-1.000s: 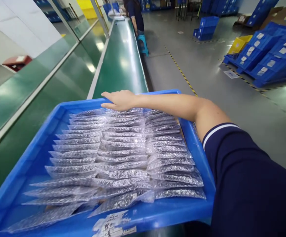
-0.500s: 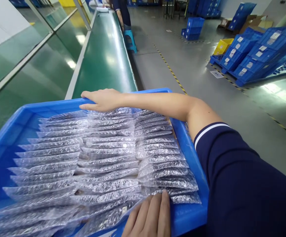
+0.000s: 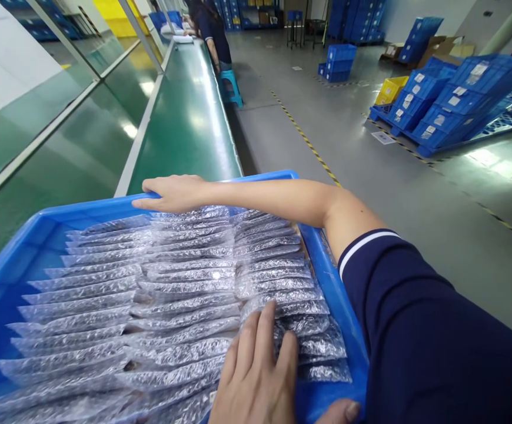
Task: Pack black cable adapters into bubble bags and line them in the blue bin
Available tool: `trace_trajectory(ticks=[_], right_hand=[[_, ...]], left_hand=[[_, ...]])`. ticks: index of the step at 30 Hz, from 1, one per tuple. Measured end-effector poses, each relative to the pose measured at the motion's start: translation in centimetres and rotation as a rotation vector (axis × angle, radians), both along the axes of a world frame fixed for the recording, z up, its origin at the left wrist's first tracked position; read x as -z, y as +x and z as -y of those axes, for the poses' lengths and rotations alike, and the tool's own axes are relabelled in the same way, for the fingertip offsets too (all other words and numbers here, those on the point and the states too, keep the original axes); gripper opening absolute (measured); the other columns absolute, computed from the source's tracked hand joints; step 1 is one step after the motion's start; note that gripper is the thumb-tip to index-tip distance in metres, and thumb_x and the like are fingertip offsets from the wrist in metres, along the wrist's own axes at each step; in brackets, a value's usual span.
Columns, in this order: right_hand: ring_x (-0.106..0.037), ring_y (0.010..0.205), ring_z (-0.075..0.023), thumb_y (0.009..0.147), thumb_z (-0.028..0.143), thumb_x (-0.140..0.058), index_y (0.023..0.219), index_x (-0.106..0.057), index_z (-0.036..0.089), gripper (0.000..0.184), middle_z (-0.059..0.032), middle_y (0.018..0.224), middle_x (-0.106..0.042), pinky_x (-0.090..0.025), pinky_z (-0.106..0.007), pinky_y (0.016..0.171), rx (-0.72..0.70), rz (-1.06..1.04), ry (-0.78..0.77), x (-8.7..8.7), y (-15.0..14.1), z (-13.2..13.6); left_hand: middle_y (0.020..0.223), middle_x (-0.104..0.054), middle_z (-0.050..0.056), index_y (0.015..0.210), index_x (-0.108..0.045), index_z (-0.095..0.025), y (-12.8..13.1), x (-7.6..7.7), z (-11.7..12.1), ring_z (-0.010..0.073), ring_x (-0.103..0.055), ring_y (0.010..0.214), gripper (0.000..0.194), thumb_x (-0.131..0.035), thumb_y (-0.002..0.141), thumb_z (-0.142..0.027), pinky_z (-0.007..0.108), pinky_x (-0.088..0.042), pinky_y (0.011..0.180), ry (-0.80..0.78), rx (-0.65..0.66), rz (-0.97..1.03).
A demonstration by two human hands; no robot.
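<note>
Holding tray (image 3: 30, 253): right hand (image 3: 172, 193), fingers closed over its far rim
Bubble-wrapped packets (image 3: 189, 301): left hand (image 3: 256, 377) on top, fingers open, slightly spread
Beyond tray: long green surface (image 3: 189, 129)

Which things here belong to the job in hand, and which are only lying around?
In the job, apparently:
- blue tray
- clear plastic packets
- left hand, over packets
- right hand, on tray rim

Just around:
- yellow crate
- stacked blue crates

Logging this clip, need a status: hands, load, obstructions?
Right hand on far rim of blue rectangular plastic tray. Left hand, fingers apart, on silvery crinkled-plastic packets. Packets in three columns. Right forearm crosses over tray's far right corner.
</note>
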State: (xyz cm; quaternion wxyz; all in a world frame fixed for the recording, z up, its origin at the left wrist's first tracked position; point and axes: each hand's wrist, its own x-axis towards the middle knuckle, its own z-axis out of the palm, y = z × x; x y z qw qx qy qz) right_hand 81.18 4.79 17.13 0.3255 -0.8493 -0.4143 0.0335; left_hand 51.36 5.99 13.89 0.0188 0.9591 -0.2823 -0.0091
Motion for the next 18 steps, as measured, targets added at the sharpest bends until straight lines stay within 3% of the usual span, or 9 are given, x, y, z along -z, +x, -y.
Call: trace_trajectory(ticks=[2, 5, 8, 12, 14, 18], right_hand=[[-0.057, 0.102, -0.027, 0.089, 0.045, -0.047, 0.093, -0.048, 0.019, 0.026, -0.0095, 0.11, -0.062, -0.043, -0.038, 0.083, 0.005, -0.013, 0.006, -0.1, 0.0, 0.0], [-0.057, 0.103, -0.0278, 0.088, 0.045, -0.047, 0.093, -0.048, 0.019, 0.027, -0.0096, 0.112, -0.062, -0.043, -0.041, 0.086, 0.01, -0.022, 0.008, -0.2, -0.2, 0.0], [-0.056, 0.105, -0.0282, 0.088, 0.047, -0.046, 0.091, -0.047, 0.019, 0.028, -0.0097, 0.113, -0.062, -0.043, -0.043, 0.089, 0.023, -0.025, 0.01, -0.3, -0.4, 0.1], [-0.056, 0.105, -0.0276, 0.088, 0.05, -0.045, 0.092, -0.047, 0.019, 0.031, -0.0091, 0.115, -0.061, -0.042, -0.043, 0.09, 0.034, -0.051, -0.003, -0.6, -0.6, 0.2], [-0.056, 0.103, -0.0264, 0.088, 0.053, -0.044, 0.093, -0.047, 0.019, 0.035, -0.0081, 0.116, -0.061, -0.042, -0.042, 0.088, 0.029, -0.06, -0.013, -0.7, -0.5, 0.3], [-0.057, 0.095, -0.0236, 0.085, 0.062, -0.045, 0.092, -0.048, 0.019, 0.044, -0.0062, 0.113, -0.062, -0.044, -0.036, 0.076, 0.026, -0.046, -0.01, -0.8, -0.4, 0.3]], left_hand=[[0.143, -0.04, 0.02, 0.101, -0.063, -0.016, 0.6, -0.1, -0.1, 0.0435, -0.041, 0.127, 0.063, -0.051, 0.076, -0.073, 0.054, -0.052, 0.086, -0.028, 0.097, 0.021], [0.134, -0.05, 0.023, 0.106, -0.062, -0.014, 1.7, 0.1, -0.5, 0.043, -0.048, 0.122, 0.066, -0.05, 0.077, -0.072, 0.053, -0.053, 0.084, -0.035, 0.178, -0.021], [0.125, -0.057, 0.022, 0.12, -0.058, -0.012, 2.7, -0.2, -0.5, 0.0396, -0.055, 0.114, 0.07, -0.046, 0.082, -0.069, 0.052, -0.052, 0.087, -0.068, 0.118, -0.082], [0.128, -0.056, 0.02, 0.141, -0.035, -0.006, 4.3, -1.1, 0.5, 0.0333, -0.055, 0.117, 0.078, -0.039, 0.089, -0.063, 0.048, -0.051, 0.092, -0.163, 0.031, -0.14], [0.122, -0.06, 0.02, 0.136, -0.042, -0.005, 5.2, -1.5, 1.2, 0.0323, -0.058, 0.112, 0.076, -0.036, 0.089, -0.065, 0.048, -0.052, 0.09, -0.185, -0.02, -0.165], [0.098, -0.063, 0.015, 0.106, -0.061, -0.011, 6.2, -1.5, 2.0, 0.029, -0.061, 0.095, 0.058, -0.037, 0.09, -0.061, 0.048, -0.053, 0.084, -0.199, -0.058, -0.202]])
